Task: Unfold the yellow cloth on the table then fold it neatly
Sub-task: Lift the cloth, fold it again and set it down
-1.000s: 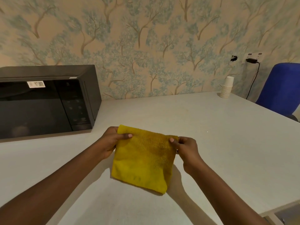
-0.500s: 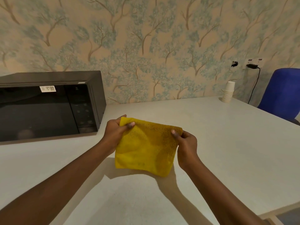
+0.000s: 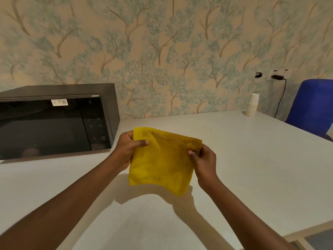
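A folded yellow cloth (image 3: 162, 159) hangs in the air above the white table (image 3: 252, 168), casting a shadow on it. My left hand (image 3: 128, 148) pinches its upper left corner, thumb on the front. My right hand (image 3: 204, 159) pinches the upper right corner the same way. The cloth is a rough square with darker stains, and its lower edge hangs free, clear of the tabletop.
A black microwave (image 3: 54, 121) stands on the table at the left, against the patterned wall. A stack of white paper cups (image 3: 253, 105) sits at the far right corner. A blue chair (image 3: 313, 107) is beyond the table's right edge, under a wall socket with a cable.
Both hands have lifted the cloth off the table and up; its lower edge now hangs free. The view has tilted up a little.
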`<state>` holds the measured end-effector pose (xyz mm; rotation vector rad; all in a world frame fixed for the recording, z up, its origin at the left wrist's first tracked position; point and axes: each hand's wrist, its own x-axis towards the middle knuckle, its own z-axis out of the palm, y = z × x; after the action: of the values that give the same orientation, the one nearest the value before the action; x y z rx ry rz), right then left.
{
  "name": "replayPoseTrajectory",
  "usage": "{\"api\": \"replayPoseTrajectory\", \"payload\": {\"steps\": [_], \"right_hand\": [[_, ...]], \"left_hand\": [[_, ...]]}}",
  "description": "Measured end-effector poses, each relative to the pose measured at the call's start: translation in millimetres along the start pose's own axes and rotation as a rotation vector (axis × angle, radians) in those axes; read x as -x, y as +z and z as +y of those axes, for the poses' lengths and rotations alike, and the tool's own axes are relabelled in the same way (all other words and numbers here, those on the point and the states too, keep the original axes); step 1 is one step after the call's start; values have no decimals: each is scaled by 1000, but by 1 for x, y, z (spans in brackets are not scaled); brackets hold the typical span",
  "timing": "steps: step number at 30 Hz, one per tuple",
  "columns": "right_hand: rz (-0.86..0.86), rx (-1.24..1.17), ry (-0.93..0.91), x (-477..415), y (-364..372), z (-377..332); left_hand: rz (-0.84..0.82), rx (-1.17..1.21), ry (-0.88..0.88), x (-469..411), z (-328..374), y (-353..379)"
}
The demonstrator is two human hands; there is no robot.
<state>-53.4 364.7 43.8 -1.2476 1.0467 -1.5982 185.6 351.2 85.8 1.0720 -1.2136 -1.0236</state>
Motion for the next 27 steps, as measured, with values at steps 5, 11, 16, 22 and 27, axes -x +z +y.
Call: {"api": "replayPoseTrajectory", "payload": {"steps": [5, 11, 16, 22, 27], "right_hand": [[-9, 24, -47, -2, -3, -9], [8, 40, -58, -3, -1, -15], [-57, 84, -32, -7, -6, -14], [-235, 158, -1, -15, -19, -7], [-208, 151, -14, -36, -33, 1]], "left_hand": [[41, -72, 13, 6, -3, -3], [163, -154, 46, 7, -3, 10], [181, -256, 96, 2, -2, 17], [211, -344, 179, -8, -4, 30], [297, -336, 189, -22, -11, 41]]}}
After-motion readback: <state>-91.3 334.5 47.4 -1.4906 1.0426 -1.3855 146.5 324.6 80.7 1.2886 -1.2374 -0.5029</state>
